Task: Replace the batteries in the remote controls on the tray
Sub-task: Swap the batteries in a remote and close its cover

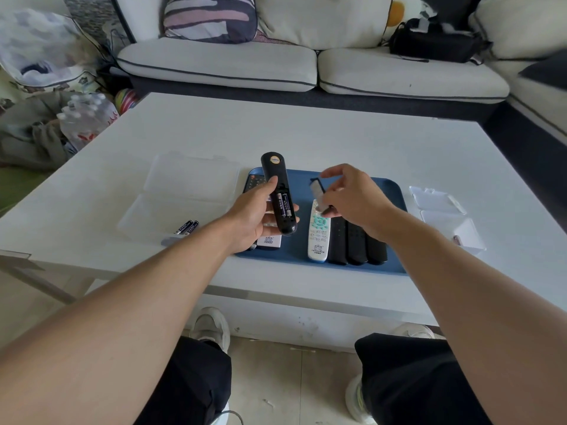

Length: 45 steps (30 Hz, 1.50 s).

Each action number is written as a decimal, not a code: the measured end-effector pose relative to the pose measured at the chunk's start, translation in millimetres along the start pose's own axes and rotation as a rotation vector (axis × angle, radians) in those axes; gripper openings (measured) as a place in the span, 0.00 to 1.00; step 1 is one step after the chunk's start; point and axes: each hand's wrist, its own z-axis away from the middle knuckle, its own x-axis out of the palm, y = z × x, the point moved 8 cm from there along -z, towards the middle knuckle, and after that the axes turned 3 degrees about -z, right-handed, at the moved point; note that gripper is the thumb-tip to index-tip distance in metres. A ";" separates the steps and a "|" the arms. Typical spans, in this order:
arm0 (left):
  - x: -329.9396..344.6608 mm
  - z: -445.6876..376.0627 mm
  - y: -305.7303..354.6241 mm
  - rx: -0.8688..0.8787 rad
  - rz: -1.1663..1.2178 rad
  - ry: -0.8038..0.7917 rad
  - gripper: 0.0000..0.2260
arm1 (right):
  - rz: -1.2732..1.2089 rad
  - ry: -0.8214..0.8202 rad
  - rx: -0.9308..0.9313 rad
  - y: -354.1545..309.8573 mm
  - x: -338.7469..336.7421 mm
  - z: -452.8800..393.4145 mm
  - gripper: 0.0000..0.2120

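My left hand (253, 214) grips a black remote (277, 191) back side up above the blue tray (389, 194). Its battery compartment is uncovered and two batteries (284, 204) sit inside. My right hand (352, 196) pinches the battery cover (317, 194), held just to the right of that remote. On the tray lie a white remote (319, 237) with teal buttons, three black remotes (356, 243) side by side, and two more partly hidden under my left hand. Two loose batteries (187, 227) lie in the clear box on the left.
An open clear plastic box (181, 197) sits left of the tray, and a smaller open clear box (445, 216) sits right of it. All rest on a white coffee table (306, 133). A sofa stands behind, my knees and shoes below.
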 end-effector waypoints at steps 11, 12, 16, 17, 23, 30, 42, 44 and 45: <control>20.5 6.4 9.4 0.081 -0.012 -0.107 0.10 | -0.331 -0.205 0.028 0.0 21.2 14.6 0.17; 21.6 6.9 10.5 0.095 -0.033 -0.111 0.10 | -0.329 -0.210 0.028 0.3 20.6 15.1 0.18; 26.0 8.1 9.0 0.096 -0.086 -0.132 0.14 | -0.333 -0.242 -0.034 -4.5 18.4 16.7 0.27; 27.1 9.6 7.6 0.072 -0.072 -0.136 0.15 | -0.334 -0.242 -0.055 -6.2 17.6 16.4 0.27; 25.1 8.3 1.7 -0.005 -0.012 -0.123 0.24 | -0.286 -0.195 -0.157 -12.4 11.5 13.4 0.17; 27.4 8.8 0.7 -0.022 -0.031 -0.151 0.23 | -0.163 -0.212 -0.196 -14.0 12.7 12.8 0.14; 30.4 13.0 0.1 -0.046 -0.039 -0.174 0.24 | 0.138 -0.087 -0.236 -7.7 5.8 9.8 0.18; 31.6 15.0 2.4 -0.027 -0.046 -0.174 0.18 | 0.160 -0.065 -0.223 -5.4 4.9 7.7 0.19; 32.2 16.1 3.5 -0.012 -0.057 -0.176 0.14 | 0.168 -0.057 -0.217 -4.7 4.1 6.8 0.19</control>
